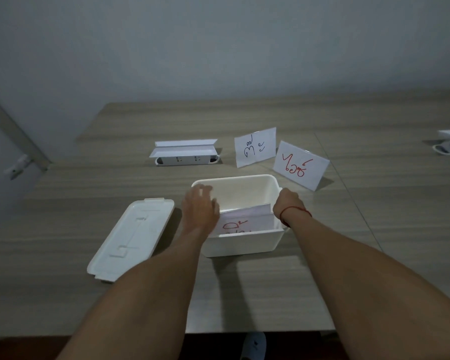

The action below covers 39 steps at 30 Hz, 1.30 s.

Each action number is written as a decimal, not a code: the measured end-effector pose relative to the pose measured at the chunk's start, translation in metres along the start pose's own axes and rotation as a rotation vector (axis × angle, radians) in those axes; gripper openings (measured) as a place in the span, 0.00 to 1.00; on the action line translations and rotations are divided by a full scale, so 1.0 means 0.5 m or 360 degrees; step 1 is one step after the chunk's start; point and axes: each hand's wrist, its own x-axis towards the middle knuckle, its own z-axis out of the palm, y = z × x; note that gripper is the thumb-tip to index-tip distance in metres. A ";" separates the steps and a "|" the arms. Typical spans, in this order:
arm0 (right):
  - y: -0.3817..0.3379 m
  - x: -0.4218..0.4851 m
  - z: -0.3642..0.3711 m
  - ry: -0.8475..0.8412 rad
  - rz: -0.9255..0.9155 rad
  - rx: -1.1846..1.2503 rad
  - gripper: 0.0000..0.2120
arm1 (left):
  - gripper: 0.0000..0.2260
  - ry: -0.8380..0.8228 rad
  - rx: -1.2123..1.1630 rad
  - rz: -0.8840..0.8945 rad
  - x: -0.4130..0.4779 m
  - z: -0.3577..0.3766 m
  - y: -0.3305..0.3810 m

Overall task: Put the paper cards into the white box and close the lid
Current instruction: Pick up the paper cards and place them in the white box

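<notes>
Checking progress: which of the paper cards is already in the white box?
The red-marked card between both hands, leaning against the white box's near wall. The green-marked card and the other red-marked card stand on the table behind it.

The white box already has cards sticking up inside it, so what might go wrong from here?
1. The cards leaning in the white box reach about to its rim; they might get creased when the lid goes on.
2. Two folded cards, one with green writing and one with red, stand behind the box and could be forgotten.
3. Both hands, left and right, work at the box edges and could tip it.
</notes>
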 end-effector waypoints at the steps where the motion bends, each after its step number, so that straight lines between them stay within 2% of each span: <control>1: 0.001 0.003 0.000 0.0012 0.0024 0.0016 0.18 | 0.18 0.0056 0.0035 -0.0176 0.005 -0.002 -0.006; 4: 0.002 0.023 0.003 0.0054 0.0056 0.0003 0.17 | 0.19 -0.0176 -0.0170 -0.0854 0.029 0.002 -0.016; 6: -0.005 0.041 0.004 0.0068 0.0024 -0.0037 0.16 | 0.17 -0.0358 -0.0341 -0.1045 0.044 0.014 -0.020; 10: -0.025 0.092 -0.007 0.0138 -0.0021 -0.0069 0.14 | 0.14 -0.0324 -0.0371 -0.0962 0.100 0.025 -0.016; 15: -0.042 0.180 -0.037 0.0183 -0.0042 -0.0066 0.14 | 0.15 -0.0292 -0.0334 -0.0892 0.211 0.041 0.014; 22: -0.034 0.286 -0.043 0.0196 -0.0038 -0.0080 0.13 | 0.15 -0.0340 -0.0341 -0.0953 0.292 0.112 0.035; 26: -0.031 0.322 -0.051 0.0481 0.0054 0.0127 0.20 | 0.16 -0.0292 -0.0310 -0.0941 0.294 0.124 0.032; 29: -0.030 0.366 -0.078 0.0700 0.0101 0.0054 0.14 | 0.17 -0.0233 -0.0282 -0.0877 0.292 0.126 0.021; 32: -0.017 0.375 -0.074 0.0470 0.0043 -0.0099 0.18 | 0.22 -0.0140 -0.0269 -0.0891 0.278 0.114 -0.002; 34: 0.015 0.388 -0.050 0.0324 0.0101 -0.0256 0.21 | 0.24 -0.0181 -0.0220 -0.0913 0.279 0.135 0.005; 39: 0.041 0.394 -0.037 0.0434 0.0036 -0.0254 0.14 | 0.25 -0.0212 -0.0276 -0.0911 0.296 0.139 0.026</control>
